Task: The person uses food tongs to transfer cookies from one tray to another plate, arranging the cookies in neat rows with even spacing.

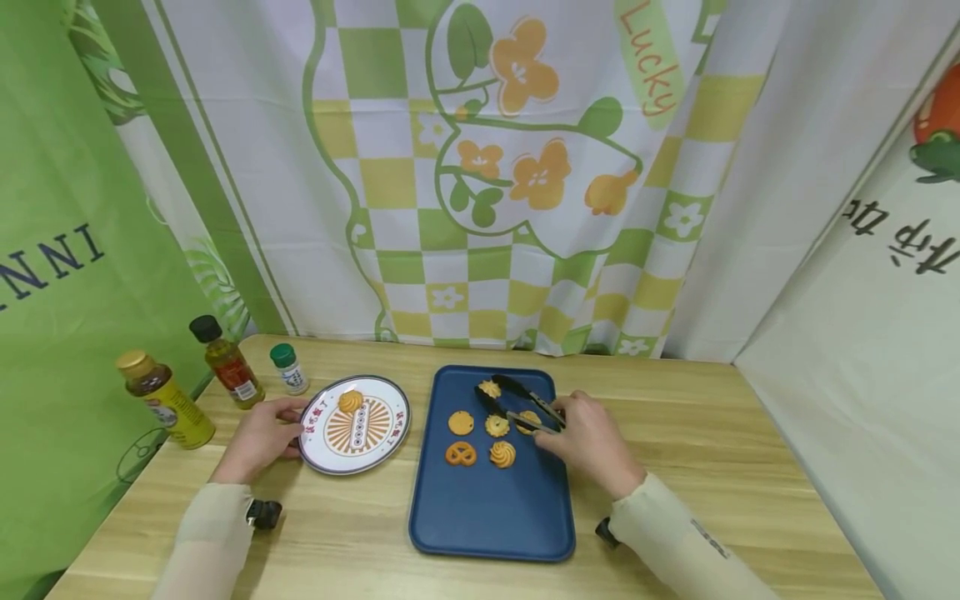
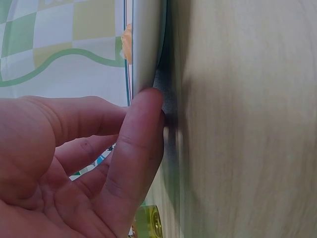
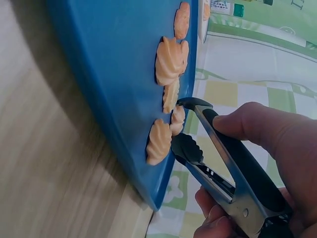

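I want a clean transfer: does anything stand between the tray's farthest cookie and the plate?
Besides the tongs' left tip, only the raised left rim of the blue tray lies directly between that scalloped cookie and the white plate.

Round white plate [image 1: 355, 462] with orange sunburst, red lettering and dark rim, golden swirled cookie [image 1: 350, 402] at its twelve o'clock, navy-blue rectangular tray [image 1: 491, 517], black-and-silver metal tongs [image 3: 247, 171], pale brown wood-grain bench [image 1: 720, 433]

Grips a round white plate [image 1: 356, 460] by its nine-o'clock rim, bearing one swirled cookie [image 1: 350, 402] toward twelve. Holds black-and-silver tongs [image 3: 242, 163] parted about a ridged cookie [image 1: 490, 388], near the twelve-o'clock end of a blue tray [image 1: 491, 517].
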The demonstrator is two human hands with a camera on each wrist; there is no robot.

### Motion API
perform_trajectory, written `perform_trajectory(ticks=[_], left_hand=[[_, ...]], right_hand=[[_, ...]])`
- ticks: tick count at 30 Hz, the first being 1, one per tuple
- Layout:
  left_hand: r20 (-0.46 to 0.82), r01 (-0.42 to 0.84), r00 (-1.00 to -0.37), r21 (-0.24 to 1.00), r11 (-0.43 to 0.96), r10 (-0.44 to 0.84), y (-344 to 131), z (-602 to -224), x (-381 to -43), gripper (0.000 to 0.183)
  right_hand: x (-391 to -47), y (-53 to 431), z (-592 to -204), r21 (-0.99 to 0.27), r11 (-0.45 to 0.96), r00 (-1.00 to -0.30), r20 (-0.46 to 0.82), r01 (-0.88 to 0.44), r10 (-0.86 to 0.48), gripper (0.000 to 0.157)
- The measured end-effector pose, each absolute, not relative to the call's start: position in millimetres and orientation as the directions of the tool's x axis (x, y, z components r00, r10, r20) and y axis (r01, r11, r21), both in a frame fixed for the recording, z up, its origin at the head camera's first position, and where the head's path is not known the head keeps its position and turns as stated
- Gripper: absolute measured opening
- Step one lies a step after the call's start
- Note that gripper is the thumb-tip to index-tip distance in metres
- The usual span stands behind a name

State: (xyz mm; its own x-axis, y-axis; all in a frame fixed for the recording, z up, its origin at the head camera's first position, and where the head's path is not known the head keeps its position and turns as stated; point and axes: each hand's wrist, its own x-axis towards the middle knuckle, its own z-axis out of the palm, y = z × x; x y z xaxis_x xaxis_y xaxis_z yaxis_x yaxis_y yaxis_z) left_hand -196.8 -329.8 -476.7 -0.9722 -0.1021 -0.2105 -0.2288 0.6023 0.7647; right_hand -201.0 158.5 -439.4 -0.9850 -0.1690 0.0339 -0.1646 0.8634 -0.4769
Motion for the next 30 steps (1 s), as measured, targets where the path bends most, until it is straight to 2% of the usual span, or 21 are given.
perform_trajectory(ticks=[17, 30], left_hand=[[-0.221, -0.243, -0.969, 0.761, 0.602, -0.112, -328, -476, -198, 0.055], [-0.213, -0.231, -0.972, 0.756, 0.613, -0.104, -329, -475, -197, 0.055]], right_hand=[[-205, 118, -431, -0.499, 0.830, -0.968, 0.092, -0.248, -0.233, 0.054], [-206, 81, -419, -0.546, 0.785, -0.949, 0.066, -0.293, -0.308, 0.054]])
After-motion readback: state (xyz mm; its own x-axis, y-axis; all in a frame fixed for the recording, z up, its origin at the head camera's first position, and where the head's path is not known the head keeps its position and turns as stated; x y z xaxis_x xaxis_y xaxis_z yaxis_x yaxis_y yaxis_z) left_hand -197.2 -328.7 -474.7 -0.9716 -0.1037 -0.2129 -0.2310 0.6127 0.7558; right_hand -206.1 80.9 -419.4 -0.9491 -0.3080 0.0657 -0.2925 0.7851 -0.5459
